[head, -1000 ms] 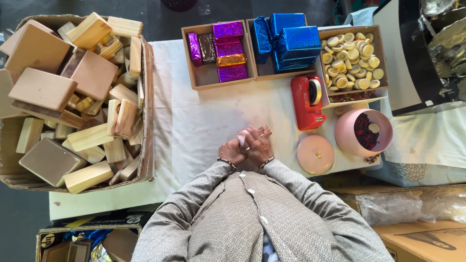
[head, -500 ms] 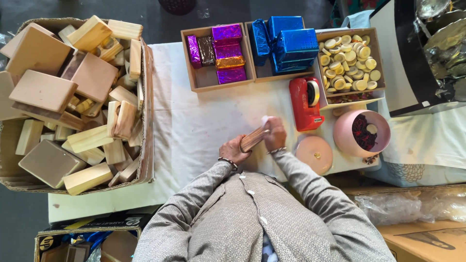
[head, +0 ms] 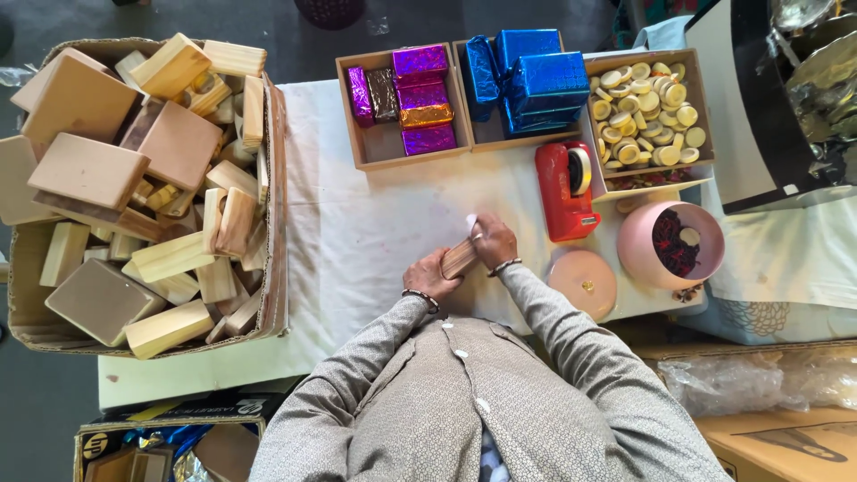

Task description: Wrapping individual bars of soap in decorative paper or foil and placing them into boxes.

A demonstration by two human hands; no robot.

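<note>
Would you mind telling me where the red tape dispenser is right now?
In the head view, the red tape dispenser stands on the white table, right of centre, between the right hand and the pink bowl.

Stuff you can't really make out here

The wooden block [head: 460, 257] is mostly covered by the left hand [head: 431, 275] and right hand [head: 494, 241], so only its middle shows, and the white scrap [head: 470, 220] at its far end is too small to tell what it is. The big carton of wood pieces [head: 268, 295] runs off the left edge. Far right, the crinkly silver stuff [head: 817, 80] is cut off too. Near left, the small box [head: 170, 439] gets chopped by the bottom edge. The dark bits in the pink bowl [head: 644, 259] are too small to identify.
</note>
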